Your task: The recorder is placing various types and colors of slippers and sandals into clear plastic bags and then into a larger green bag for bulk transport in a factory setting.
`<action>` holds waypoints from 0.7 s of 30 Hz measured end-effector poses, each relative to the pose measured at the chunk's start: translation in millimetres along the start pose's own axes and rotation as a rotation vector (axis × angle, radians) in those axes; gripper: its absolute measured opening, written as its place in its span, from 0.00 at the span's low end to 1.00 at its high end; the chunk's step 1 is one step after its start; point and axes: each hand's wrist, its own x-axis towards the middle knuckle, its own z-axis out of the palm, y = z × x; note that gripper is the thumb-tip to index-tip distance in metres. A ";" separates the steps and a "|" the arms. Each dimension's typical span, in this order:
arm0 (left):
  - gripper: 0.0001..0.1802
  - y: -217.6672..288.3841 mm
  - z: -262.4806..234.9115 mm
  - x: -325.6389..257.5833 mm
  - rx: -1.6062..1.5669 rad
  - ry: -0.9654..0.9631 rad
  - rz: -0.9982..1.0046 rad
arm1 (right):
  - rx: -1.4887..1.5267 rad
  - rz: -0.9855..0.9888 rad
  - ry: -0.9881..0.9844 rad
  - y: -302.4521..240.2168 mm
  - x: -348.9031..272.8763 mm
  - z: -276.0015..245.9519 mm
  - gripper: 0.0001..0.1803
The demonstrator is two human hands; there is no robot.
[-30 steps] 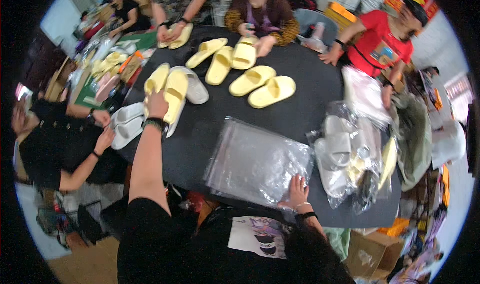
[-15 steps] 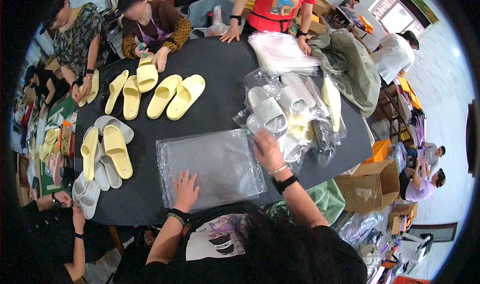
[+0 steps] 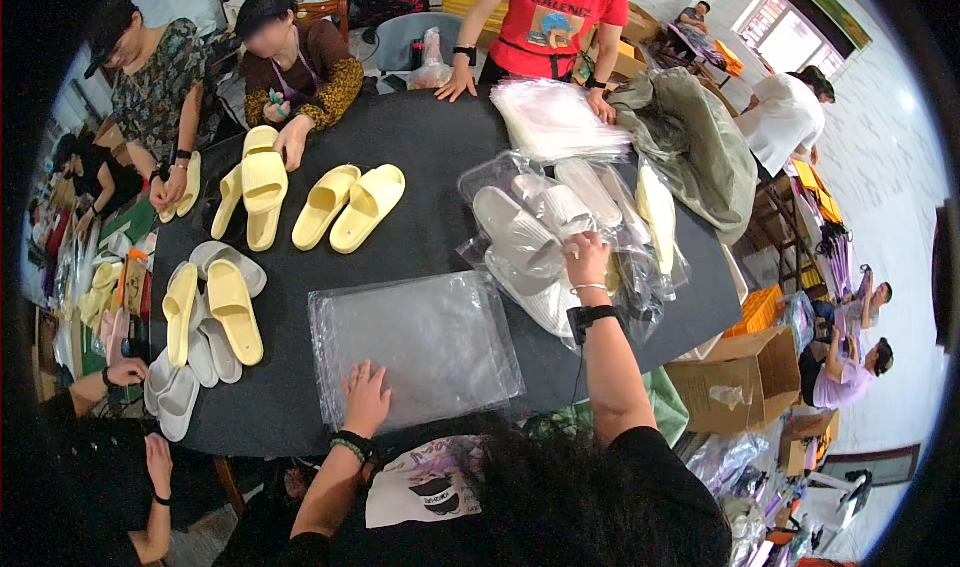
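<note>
My left hand (image 3: 366, 399) lies flat with fingers spread on the near edge of a clear plastic bag (image 3: 415, 342) spread on the black round table (image 3: 420, 137). My right hand (image 3: 586, 260) reaches to the right and touches a heap of bagged pale grey slippers (image 3: 545, 237); whether its fingers grip one I cannot tell. A bagged yellow slipper (image 3: 656, 212) lies at the heap's right side. Both wrists wear dark bands.
Yellow slippers (image 3: 350, 207) lie in pairs across the table's far left; yellow and grey ones (image 3: 215, 312) are stacked at the left edge. A stack of clear bags (image 3: 556, 117) and a green jacket (image 3: 700, 147) sit far right. Several people surround the table. Cardboard boxes (image 3: 740, 382) stand at right.
The view swung from left to right. My left hand came off the yellow slippers and dropped onto the plastic bag. My right hand left the bag and reached into the bagged slipper heap.
</note>
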 end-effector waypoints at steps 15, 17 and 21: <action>0.29 -24.6 -4.9 23.9 -0.550 0.064 -0.141 | 1.010 -0.092 -0.012 -94.1 -3.2 -97.2 0.12; 0.31 -17.6 -26.3 32.1 -0.745 0.045 -0.242 | 1.166 0.028 -0.109 -128.3 -16.7 -109.9 0.12; 0.39 -16.5 -55.5 37.6 -1.776 -0.040 -0.519 | 1.631 -0.050 -0.211 -174.2 -48.5 -98.7 0.10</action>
